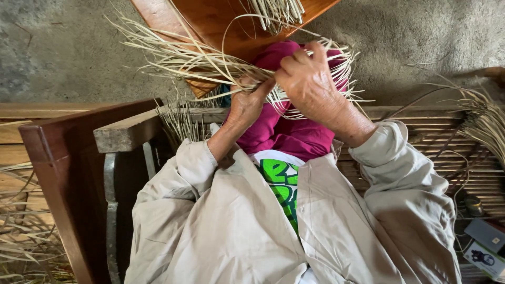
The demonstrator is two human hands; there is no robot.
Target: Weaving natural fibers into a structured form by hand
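A bundle of thin pale reed strips (194, 60) fans out to the upper left and curls around both hands. My left hand (244, 105) grips the strips where they gather, thumb up. Just to its right, my right hand (310, 81) is closed over the same strips, fingers curled on top, and loose strands loop around it. Both hands are held above my lap, over magenta trousers (286, 134). Beige jacket sleeves cover both forearms.
A slanted wooden board (210, 21) lies beyond the hands with more strips (276, 10) on it. A dark wooden frame (58, 158) stands at the left, a slatted bench (452, 152) at the right with reed strands (486, 121). Small boxes (486, 247) sit bottom right.
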